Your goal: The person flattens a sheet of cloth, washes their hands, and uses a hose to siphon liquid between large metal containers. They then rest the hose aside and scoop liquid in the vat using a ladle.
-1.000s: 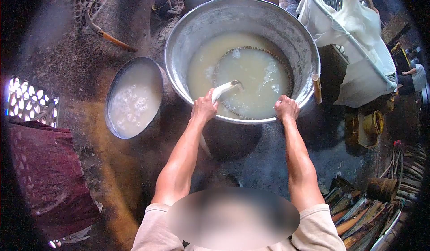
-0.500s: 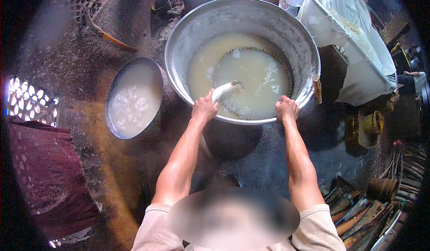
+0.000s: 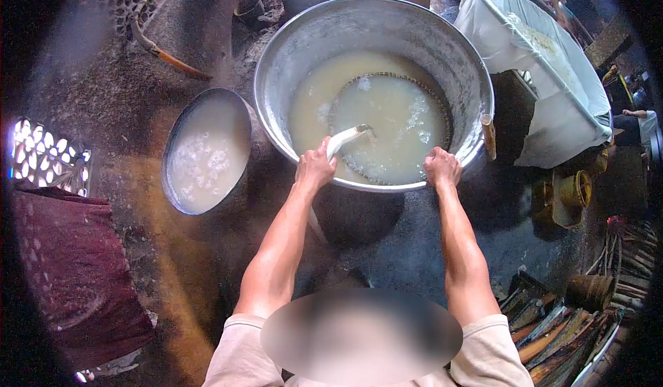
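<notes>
A large metal vat [image 3: 373, 28] holds cloudy yellowish liquid [image 3: 311, 97], with a dark-rimmed round sieve or basket [image 3: 442, 97] sunk in it. My left hand [image 3: 317, 163] is closed around a white hose [image 3: 345, 138] at the near left rim; its open end points over the liquid, where a little seems to run out. At the near right rim my right hand [image 3: 443, 167] is closed on the vat's edge. Left of the vat stands an oval-looking tub [image 3: 169, 180] of whitish, foamy liquid.
White cloth [image 3: 559, 131] hangs over a framed container at the upper right. Yellow buckets [image 3: 574, 189] stand below it. Firewood [image 3: 545, 345] lies at the lower right, and dark red cloth [image 3: 76, 269] at the left. A person's hand [image 3: 635, 113] shows at the far right.
The white cloth at the upper right, raised by another person's hands earlier, now lies lower and spread over the frame. My two hands have stayed in place.
</notes>
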Demonstrator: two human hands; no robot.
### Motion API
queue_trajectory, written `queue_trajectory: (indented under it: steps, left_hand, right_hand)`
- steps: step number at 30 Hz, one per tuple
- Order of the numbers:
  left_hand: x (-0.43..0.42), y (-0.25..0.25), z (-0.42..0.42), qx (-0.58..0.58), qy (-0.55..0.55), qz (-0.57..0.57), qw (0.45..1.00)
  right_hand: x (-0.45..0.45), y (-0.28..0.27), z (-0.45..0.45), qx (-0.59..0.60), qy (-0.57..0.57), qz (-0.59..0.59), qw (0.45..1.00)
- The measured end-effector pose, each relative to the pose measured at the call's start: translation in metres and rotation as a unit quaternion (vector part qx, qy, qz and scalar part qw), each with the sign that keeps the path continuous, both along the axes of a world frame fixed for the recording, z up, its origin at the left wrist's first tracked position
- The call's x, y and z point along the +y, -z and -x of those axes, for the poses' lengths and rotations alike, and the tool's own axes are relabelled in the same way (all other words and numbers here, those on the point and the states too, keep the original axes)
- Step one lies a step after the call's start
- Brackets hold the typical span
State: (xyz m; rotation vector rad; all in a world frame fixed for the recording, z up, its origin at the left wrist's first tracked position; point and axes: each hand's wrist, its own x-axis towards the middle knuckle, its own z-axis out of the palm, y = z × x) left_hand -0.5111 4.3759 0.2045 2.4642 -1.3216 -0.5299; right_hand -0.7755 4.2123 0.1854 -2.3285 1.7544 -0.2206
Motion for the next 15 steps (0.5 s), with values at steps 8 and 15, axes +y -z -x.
queue_trajectory:
  steps: [8, 15]
  left_hand:
    - [-0.0001, 0.0041, -0.0015, -0.004, 0.008, 0.001, 1.000]
    - [0.0004, -0.0011, 0.0009, -0.003, -0.006, -0.002, 1.000]
  right_hand:
    - [-0.0006, 0.0002, 0.0000, 0.007, 0.002, -0.013, 1.000]
    - [0.0006, -0.0036, -0.0006, 0.000, 0.005, -0.017, 1.000]
